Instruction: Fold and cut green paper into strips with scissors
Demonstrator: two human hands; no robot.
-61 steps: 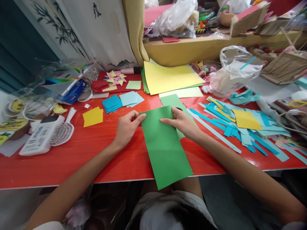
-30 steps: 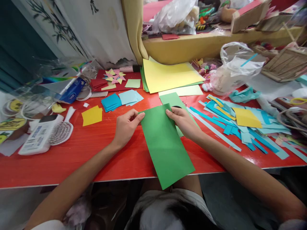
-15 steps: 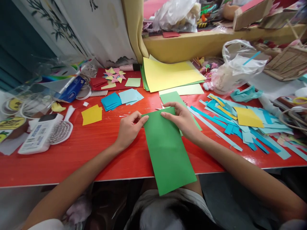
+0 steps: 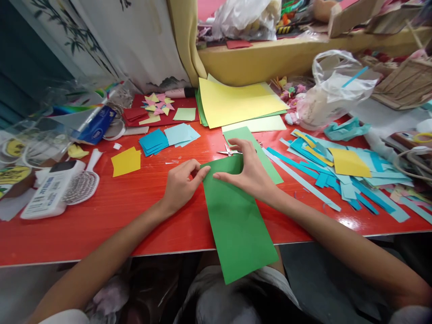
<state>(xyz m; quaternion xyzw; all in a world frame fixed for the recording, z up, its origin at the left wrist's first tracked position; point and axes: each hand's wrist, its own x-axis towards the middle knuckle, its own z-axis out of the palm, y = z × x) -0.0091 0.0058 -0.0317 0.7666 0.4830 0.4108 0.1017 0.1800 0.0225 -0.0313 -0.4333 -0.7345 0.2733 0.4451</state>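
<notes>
A long green paper sheet (image 4: pixel 236 220) lies on the red table (image 4: pixel 101 216), its near end hanging over the front edge. My left hand (image 4: pixel 182 182) pinches the sheet's far left corner. My right hand (image 4: pixel 248 171) rests on the far edge, fingers spread flat and pressing the paper down. A lighter green sheet (image 4: pixel 251 150) lies partly under my right hand. Small scissors (image 4: pixel 227 151) show just beyond the far edge of the green sheet.
Yellow and green sheets (image 4: pixel 236 101) are stacked at the back. Blue paper strips and a yellow square (image 4: pixel 347 164) cover the right side. Blue squares (image 4: pixel 168 137), a yellow piece (image 4: pixel 126 162), a hairbrush (image 4: pixel 83 184) and a white remote (image 4: pixel 50 191) lie on the left.
The green sheet has slid toward me, further over the table edge. My right hand shifted from the sheet's right corner to pressing flat across its far edge. The scissors came into view.
</notes>
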